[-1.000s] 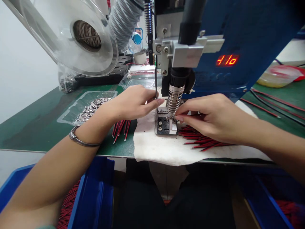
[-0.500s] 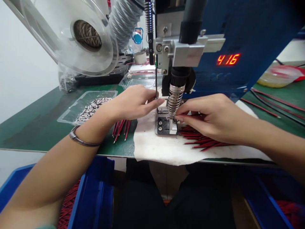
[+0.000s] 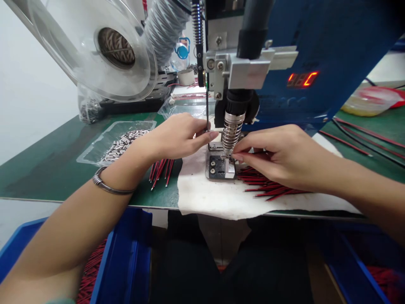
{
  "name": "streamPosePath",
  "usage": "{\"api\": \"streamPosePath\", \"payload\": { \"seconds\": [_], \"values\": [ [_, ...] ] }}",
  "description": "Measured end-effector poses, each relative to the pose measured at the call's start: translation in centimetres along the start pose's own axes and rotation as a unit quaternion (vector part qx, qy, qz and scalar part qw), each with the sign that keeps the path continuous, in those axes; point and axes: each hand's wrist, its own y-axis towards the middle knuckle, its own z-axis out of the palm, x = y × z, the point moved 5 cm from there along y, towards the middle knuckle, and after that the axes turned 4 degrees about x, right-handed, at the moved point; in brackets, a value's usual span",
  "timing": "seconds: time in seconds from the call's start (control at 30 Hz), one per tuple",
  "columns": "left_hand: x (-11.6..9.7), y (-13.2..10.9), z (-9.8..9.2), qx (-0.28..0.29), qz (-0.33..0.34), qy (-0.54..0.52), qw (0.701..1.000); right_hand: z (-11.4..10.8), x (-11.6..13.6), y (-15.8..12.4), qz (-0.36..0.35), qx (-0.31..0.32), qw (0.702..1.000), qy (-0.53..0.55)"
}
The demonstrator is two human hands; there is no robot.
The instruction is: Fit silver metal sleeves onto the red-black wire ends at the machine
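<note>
My left hand (image 3: 186,134) is beside a thin dark vertical rod (image 3: 207,107) of the soldering machine, thumb stretched forward and fingers curled at the rod; what they hold is hidden. My right hand (image 3: 278,154) pinches thumb and forefinger together just right of the spring-wrapped soldering head (image 3: 233,128); the small thing in the pinch cannot be made out. Below the head, a small silver block (image 3: 230,169) sits on a black fixture plate (image 3: 217,172). Red-and-black wires (image 3: 265,184) lie under my right hand, and more wires (image 3: 162,171) lie below my left wrist.
A clear tray (image 3: 87,155) of small metal parts stands at left. The clear fume hood (image 3: 63,55) hangs above it. The blue machine body (image 3: 329,38) rises at right. White cloth (image 3: 209,202) covers the table's front edge. Blue bins (image 3: 126,257) with wires stand below.
The red display has gone from 416 to a partly lit reading with a C. Both hands have stayed in place.
</note>
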Motion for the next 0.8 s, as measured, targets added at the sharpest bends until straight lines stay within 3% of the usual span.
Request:
{"api": "streamPosePath", "payload": {
  "seconds": [0.8],
  "values": [
    [0.03, 0.04, 0.01, 0.003, 0.010, 0.009, 1.000, 0.11, 0.17, -0.52, -0.045, -0.036, 0.997, -0.057]
  ]
}}
